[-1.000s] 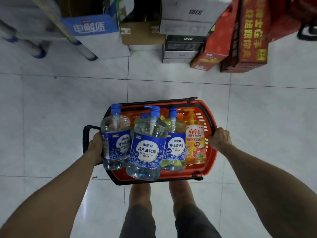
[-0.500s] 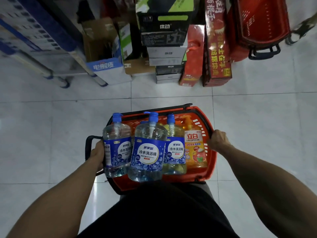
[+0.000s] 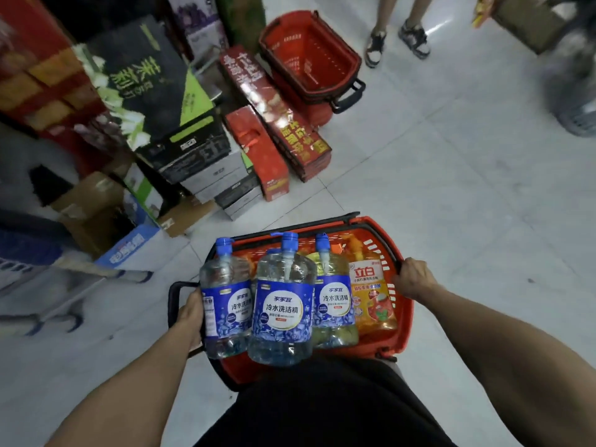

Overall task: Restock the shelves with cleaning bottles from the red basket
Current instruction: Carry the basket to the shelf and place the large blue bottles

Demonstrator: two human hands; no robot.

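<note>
I carry a red basket in front of my waist, above the tiled floor. My left hand grips its left rim beside a black handle. My right hand grips the right rim. Inside stand three clear bottles with blue caps and blue labels: one at the left, one in the middle and nearest me, one behind it to the right. An orange detergent bottle stands at the far right of the basket.
Stacked cartons and red gift boxes line the floor ahead on the left. An empty red basket sits behind them. A person's feet in sandals stand at the top right. Open white tile floor lies to the right.
My view has swung to the right and upward: the cartons slid left, the empty red basket and a person's feet came into view. Both hands keep their grip on the basket.
</note>
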